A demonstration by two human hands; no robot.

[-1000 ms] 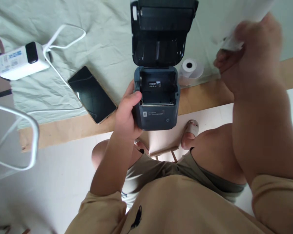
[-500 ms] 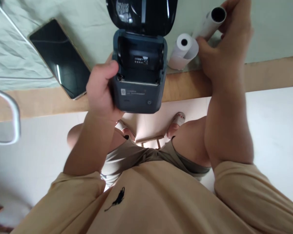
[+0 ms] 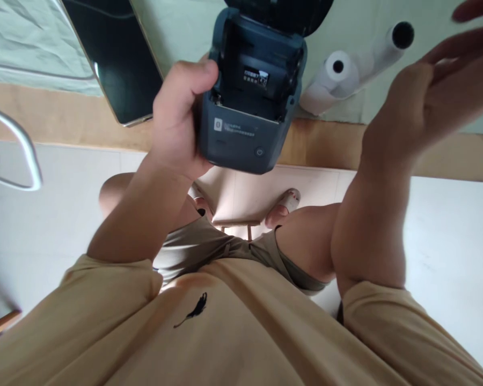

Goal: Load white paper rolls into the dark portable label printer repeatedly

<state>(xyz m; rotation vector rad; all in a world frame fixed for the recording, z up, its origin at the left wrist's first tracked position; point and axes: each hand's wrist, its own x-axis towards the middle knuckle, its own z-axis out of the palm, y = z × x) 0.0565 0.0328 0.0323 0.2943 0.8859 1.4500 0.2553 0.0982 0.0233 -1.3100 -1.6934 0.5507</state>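
My left hand (image 3: 185, 115) grips a dark blue-grey portable label printer (image 3: 241, 134) by its left side, thumb on the rim. The printer's black lid (image 3: 282, 16) is swung up, and its paper bay shows a small printed sticker inside with no roll in it. Just right of the printer, a white paper roll (image 3: 326, 86) stands on the cloth. Beside that is a second white roll (image 3: 382, 51) with a wide dark core. My right hand (image 3: 446, 91) is off to the right of the rolls, fingers apart, holding nothing; its fingertips run toward the frame's edge.
A smartphone (image 3: 116, 64) with a dark screen lies at the left on the pale green cloth (image 3: 177, 27), reaching the wooden table edge (image 3: 326, 145). A white curved tube (image 3: 24, 145) and a thin cable (image 3: 36, 72) are at the far left. My legs are below the table edge.
My right hand has let go of the wide-core roll and moved right. The roll stays beside the other one. The view has shifted, and the printer is tilted slightly in my left hand.
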